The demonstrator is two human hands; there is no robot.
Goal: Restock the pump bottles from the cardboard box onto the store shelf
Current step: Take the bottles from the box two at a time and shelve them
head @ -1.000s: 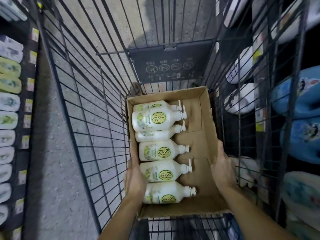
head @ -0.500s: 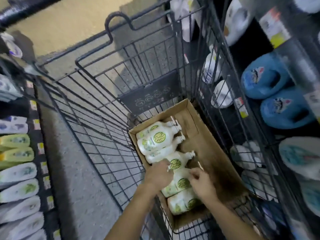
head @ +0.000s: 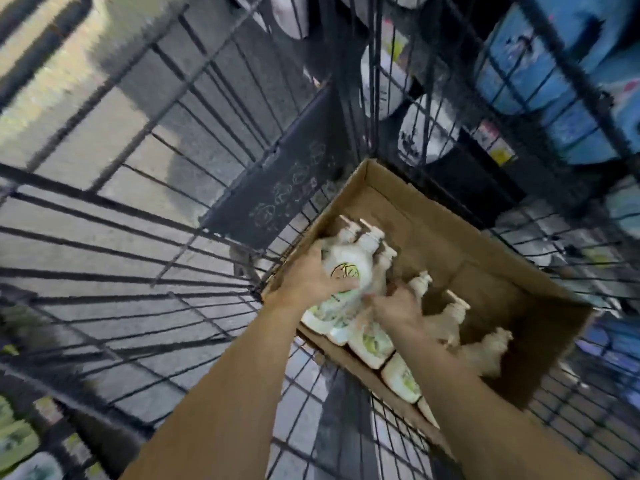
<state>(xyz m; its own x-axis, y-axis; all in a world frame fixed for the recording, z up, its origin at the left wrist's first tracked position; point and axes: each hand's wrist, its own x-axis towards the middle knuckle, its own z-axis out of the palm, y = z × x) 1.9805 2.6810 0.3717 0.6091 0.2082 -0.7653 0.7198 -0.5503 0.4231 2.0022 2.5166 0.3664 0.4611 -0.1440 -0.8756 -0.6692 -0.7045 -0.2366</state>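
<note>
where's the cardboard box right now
In the head view the cardboard box sits right of centre inside the wire cart, against its right wall, with both hands reaching into it among the pump bottles.

We record the pump bottles [head: 349, 268] as cream-white with pale green label patches and a round dark-lined emblem. The cardboard box [head: 485, 265] is plain brown. The wire cart [head: 138, 209] is black; its panel [head: 277, 181] at frame centre is dark grey with faint white circular symbols. Packs [head: 554, 81] at upper right are blue. The floor [head: 52, 98] at upper left is mottled beige-grey. Shelf tags [head: 500, 155] at right show yellow.
</note>
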